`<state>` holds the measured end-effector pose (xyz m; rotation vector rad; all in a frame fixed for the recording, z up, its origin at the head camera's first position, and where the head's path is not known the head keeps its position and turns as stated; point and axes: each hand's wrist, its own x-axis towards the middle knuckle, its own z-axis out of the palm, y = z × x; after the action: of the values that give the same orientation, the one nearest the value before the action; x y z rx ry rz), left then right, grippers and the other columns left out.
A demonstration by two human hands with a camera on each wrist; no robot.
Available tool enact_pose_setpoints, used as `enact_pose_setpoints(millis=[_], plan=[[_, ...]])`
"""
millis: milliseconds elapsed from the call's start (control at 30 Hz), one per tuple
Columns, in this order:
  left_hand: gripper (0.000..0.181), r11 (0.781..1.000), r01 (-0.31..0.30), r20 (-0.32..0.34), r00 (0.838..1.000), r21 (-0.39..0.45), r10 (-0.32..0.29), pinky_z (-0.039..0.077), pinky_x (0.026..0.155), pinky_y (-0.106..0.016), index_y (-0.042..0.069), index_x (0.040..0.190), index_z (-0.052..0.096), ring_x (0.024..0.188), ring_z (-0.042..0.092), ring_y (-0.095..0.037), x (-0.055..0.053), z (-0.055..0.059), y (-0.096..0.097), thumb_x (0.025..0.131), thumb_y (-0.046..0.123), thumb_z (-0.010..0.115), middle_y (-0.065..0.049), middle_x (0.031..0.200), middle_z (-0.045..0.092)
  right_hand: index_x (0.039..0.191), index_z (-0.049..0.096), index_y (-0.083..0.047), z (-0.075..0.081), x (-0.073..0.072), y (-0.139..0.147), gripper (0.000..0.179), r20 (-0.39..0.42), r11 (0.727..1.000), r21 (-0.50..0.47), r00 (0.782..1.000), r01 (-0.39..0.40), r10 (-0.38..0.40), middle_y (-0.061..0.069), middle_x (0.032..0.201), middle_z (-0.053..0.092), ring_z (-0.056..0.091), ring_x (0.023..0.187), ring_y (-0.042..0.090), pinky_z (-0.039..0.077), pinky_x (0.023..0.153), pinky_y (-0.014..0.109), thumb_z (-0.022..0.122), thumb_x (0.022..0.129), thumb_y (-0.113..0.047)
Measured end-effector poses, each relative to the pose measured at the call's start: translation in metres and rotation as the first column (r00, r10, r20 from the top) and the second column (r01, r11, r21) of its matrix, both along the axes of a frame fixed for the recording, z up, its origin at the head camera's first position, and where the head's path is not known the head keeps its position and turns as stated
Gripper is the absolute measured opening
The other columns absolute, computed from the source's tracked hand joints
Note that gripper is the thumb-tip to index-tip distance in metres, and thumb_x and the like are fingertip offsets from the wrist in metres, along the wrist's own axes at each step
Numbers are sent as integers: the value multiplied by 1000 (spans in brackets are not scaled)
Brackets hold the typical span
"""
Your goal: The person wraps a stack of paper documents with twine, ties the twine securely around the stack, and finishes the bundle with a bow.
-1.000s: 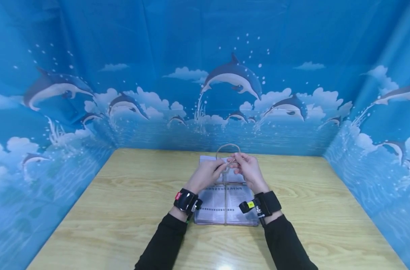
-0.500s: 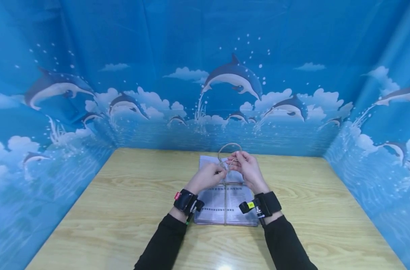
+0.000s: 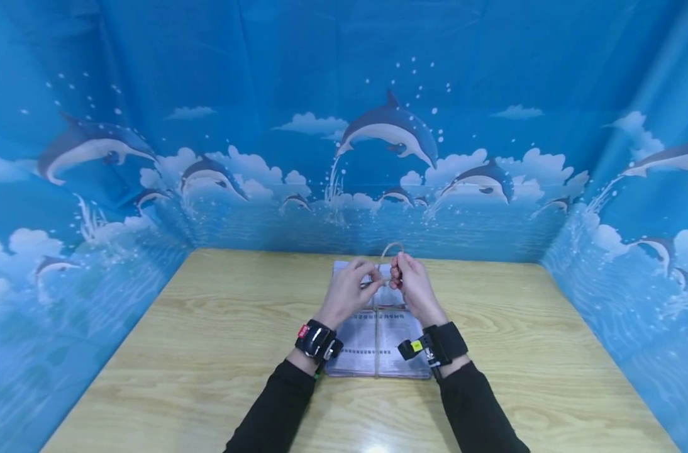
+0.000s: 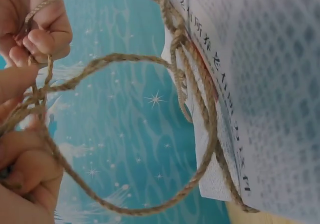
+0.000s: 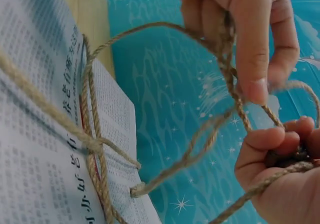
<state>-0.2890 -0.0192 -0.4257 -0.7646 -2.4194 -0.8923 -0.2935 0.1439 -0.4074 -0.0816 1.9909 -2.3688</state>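
A stack of folded newspapers (image 3: 400, 346) lies on the table, bound crosswise with jute twine (image 3: 377, 346). Over its far part, my left hand (image 3: 352, 286) pinches twine between thumb and fingers where strands cross. Beside it my right hand (image 3: 414, 283), fingers curled, grips another length of the twine (image 5: 255, 186). Short strands stretch between the two hands. One large loop of twine (image 4: 135, 211) hangs from the left fingers, and other strands run back to the knot (image 4: 177, 34) at the newspapers. The curled right fingers (image 5: 265, 144) hide part of the twine they hold.
A wooden table (image 3: 236, 314) carries the stack. Blue curtains with dolphins (image 3: 389, 132) stand behind and at both sides. Each wrist wears a black strap with a small camera (image 3: 412, 348).
My left hand has moved up and slightly right, over the far part of the stack. The twine arc above the hands has shifted right and narrowed. The right hand has closed more tightly.
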Motion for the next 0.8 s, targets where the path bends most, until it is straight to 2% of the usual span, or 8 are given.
enact_pose_setpoints(millis=[67, 133, 267, 333, 467, 567, 667, 800], plan=[[12, 999, 32, 58, 998, 12, -32, 46, 59, -21, 17, 102, 71, 65, 56, -9, 0, 0, 0, 95, 25, 65, 0, 90, 68, 93, 44, -5, 0, 0, 0, 32, 9, 1000, -14, 1000, -7, 7, -1, 71, 40, 39, 62, 12, 38, 56, 22, 30, 109, -28], [21, 997, 66, 152, 986, 39, -71, 44, 53, -22, 17, 114, 70, 58, 54, -8, 0, -1, 1, 101, 26, 56, 1, 84, 70, 92, 44, -5, 0, -1, 0, 32, 19, 1000, -27, 1000, -11, 11, -2, 69, 40, 39, 62, 11, 40, 57, 21, 30, 108, -28], [30, 987, 98, 327, 935, 126, -135, 42, 49, -24, 17, 120, 69, 55, 53, -8, -3, -4, 1, 104, 31, 49, 3, 80, 70, 86, 45, -7, -1, -1, -1, 33, 10, 998, -54, 1000, -25, 25, -3, 65, 35, 37, 59, 9, 39, 57, 21, 32, 108, -27], [28, 980, 106, 393, 904, 170, -166, 41, 50, -24, 17, 115, 71, 57, 53, -8, -4, -5, 1, 103, 33, 51, 4, 78, 69, 83, 43, -8, -1, 0, -3, 34, -9, 998, -48, 999, -49, 49, -2, 64, 33, 35, 58, 10, 37, 58, 22, 33, 108, -28], [28, 970, 68, 469, 866, 233, -174, 37, 51, -25, 12, 92, 73, 56, 47, -11, -5, -4, -2, 101, 31, 55, 4, 68, 60, 79, 43, -9, -1, 2, -4, 38, -43, 997, -35, 996, -76, 74, -1, 67, 41, 41, 62, 13, 37, 61, 24, 34, 108, -32], [31, 955, -12, 475, 869, 297, -137, 36, 54, -26, 9, 81, 67, 57, 43, -13, -9, -4, -8, 101, 29, 54, 2, 67, 53, 78, 45, -10, 0, 2, -2, 39, -44, 996, -68, 998, -56, 53, -1, 76, 57, 54, 73, 13, 44, 65, 25, 36, 107, -35], [27, 914, -118, 501, 859, 389, -103, 38, 58, -28, 9, 87, 69, 62, 46, -14, -14, -5, -17, 101, 28, 55, 1, 70, 53, 78, 46, -12, 0, 0, 5, 39, -17, 989, -145, 999, -33, 31, -4, 85, 66, 61, 87, 12, 49, 71, 26, 35, 107, -36], [28, 826, -213, 536, 835, 522, -123, 40, 63, -28, 3, 93, 66, 71, 51, -14, -19, -4, -30, 102, 26, 53, 0, 78, 55, 78, 44, -14, -2, -3, 17, 40, 27, 970, -244, 999, -12, 19, -5, 88, 69, 60, 96, 14, 47, 83, 31, 32, 107, -38]])
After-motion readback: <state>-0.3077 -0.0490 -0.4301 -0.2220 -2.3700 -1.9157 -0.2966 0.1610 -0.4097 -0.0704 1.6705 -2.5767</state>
